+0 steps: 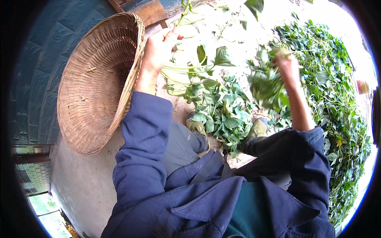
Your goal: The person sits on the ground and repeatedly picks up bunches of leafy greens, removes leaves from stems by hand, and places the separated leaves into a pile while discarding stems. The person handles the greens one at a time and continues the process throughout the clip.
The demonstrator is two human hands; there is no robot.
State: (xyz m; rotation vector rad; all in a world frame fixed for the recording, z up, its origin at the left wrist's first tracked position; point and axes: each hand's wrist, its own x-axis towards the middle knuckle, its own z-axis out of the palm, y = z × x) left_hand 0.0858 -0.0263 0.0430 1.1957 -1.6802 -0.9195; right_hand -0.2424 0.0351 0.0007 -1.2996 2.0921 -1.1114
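My left hand (pixel 157 49) is shut on several green vine stems (pixel 185 15) beside the rim of a wicker basket (pixel 89 86). Leafy ends (pixel 205 81) of stems trail on the near side of this hand, over a heap of cut leaves (pixel 229 117) between my shoes. My right hand (pixel 287 62), blurred by motion, grips a leafy bunch (pixel 268 86) at the left edge of a large pile of green vines (pixel 336 113). Its fingers are hard to make out. The basket lies tipped on its side with its mouth towards me, a few bits of plant stuck inside.
Loose stems and leaves (pixel 226 26) are strewn across the brightly lit floor ahead. A wooden stool or bench (pixel 150 13) stands behind the basket. Dark blue sheeting (pixel 44 74) covers the left side. My shoes (pixel 257 128) flank the leaf heap.
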